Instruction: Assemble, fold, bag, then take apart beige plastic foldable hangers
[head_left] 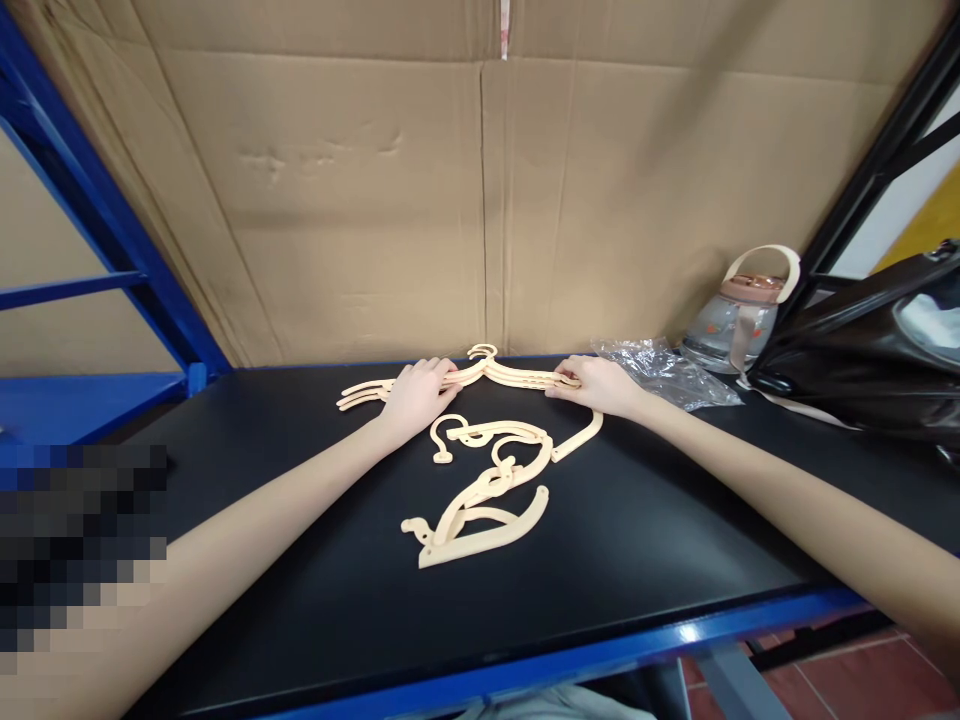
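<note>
Several cream plastic hangers [517, 375] lie together near the back of the black table, hooks pointing at the cardboard. My left hand [418, 395] is closed over their left arms, whose ends stick out beyond it. On the right, my right hand [592, 385] pinches the ends of the right arms between thumb and fingers. Nearer the table's middle lies a loose heap of cream hanger parts [487, 540], with curved arms and separate hooks. One curved arm [577, 437] rests just below my right hand.
Clear crumpled plastic bag [660, 375] lies right of my right hand. Behind it stands a transparent bottle [727, 325] with a handle, beside a black bag [847, 340]. A cardboard wall [337, 200] closes the back; blue metal posts [127, 230] stand left.
</note>
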